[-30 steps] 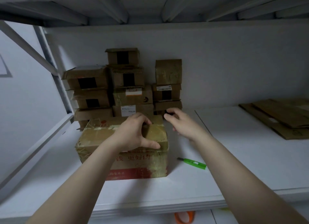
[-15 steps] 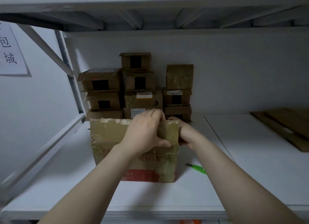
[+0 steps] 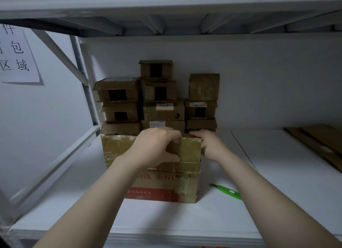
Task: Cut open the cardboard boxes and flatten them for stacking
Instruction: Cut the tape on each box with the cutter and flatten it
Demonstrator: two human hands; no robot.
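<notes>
A taped cardboard box (image 3: 118,149) with red print stands on the white shelf (image 3: 259,201) in front of me, its front flap raised upright. My left hand (image 3: 155,147) grips the flap's top edge, fingers curled over it and thumb on the front face. At the flap's right corner my right hand (image 3: 209,144) holds the edge, fingers hooked behind it. A green box cutter (image 3: 228,191) lies on the shelf just right of the box, untouched.
Several small cardboard boxes (image 3: 161,103) are stacked against the back wall behind the big box. Flattened cardboard sheets (image 3: 322,146) lie at the far right. A paper sign (image 3: 16,57) hangs on the left wall. An upper shelf hangs low overhead.
The box's top flap has been lifted from lying flat to standing upright. My right hand moved in from above the box to hold the flap's right corner.
</notes>
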